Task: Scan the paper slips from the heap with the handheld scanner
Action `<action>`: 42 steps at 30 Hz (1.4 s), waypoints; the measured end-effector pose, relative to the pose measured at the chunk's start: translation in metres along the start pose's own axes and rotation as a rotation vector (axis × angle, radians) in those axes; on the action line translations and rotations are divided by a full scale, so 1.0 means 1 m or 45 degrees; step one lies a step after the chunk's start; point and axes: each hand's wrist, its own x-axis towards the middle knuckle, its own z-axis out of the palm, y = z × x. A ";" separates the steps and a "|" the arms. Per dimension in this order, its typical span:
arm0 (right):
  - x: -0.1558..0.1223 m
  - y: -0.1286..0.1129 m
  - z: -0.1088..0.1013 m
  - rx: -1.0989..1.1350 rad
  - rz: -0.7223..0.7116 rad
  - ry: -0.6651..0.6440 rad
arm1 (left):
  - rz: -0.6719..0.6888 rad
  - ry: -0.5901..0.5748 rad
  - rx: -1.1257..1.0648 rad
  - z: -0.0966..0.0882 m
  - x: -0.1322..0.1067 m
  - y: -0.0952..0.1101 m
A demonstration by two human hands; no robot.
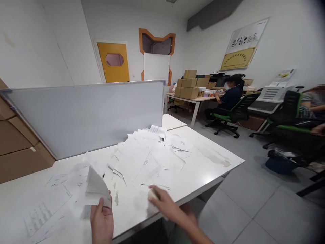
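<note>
My left hand (102, 218) is closed on a folded sheet of paper (98, 186), thumb on the near side, holding it upright above the table. My right hand (165, 203), partly blurred, is closed near the table's front edge around a small pale object (152, 194), whose kind I cannot make out. Beyond both hands spreads a loose heap of white papers (142, 154), some with drawn or printed marks. More printed sheets (40, 210) lie flat to the left of my left hand.
A white divider board (88, 117) stands along the table's back edge. Cardboard boxes (20, 149) are stacked at the left. The white tabletop (203, 169) reaches to the right. Farther off, a person (232, 93) sits at another desk, with another seated person (313, 105) at the far right.
</note>
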 end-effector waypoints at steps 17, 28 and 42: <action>-0.013 -0.037 0.076 1.096 0.253 -0.549 | 0.034 -0.440 0.884 -0.004 -0.043 0.007; -0.021 -0.021 0.081 1.096 0.181 -0.225 | -0.124 -0.699 0.939 -0.010 -0.046 -0.005; -0.041 0.021 0.041 1.141 0.233 0.053 | -0.038 -0.903 0.890 0.103 0.047 -0.030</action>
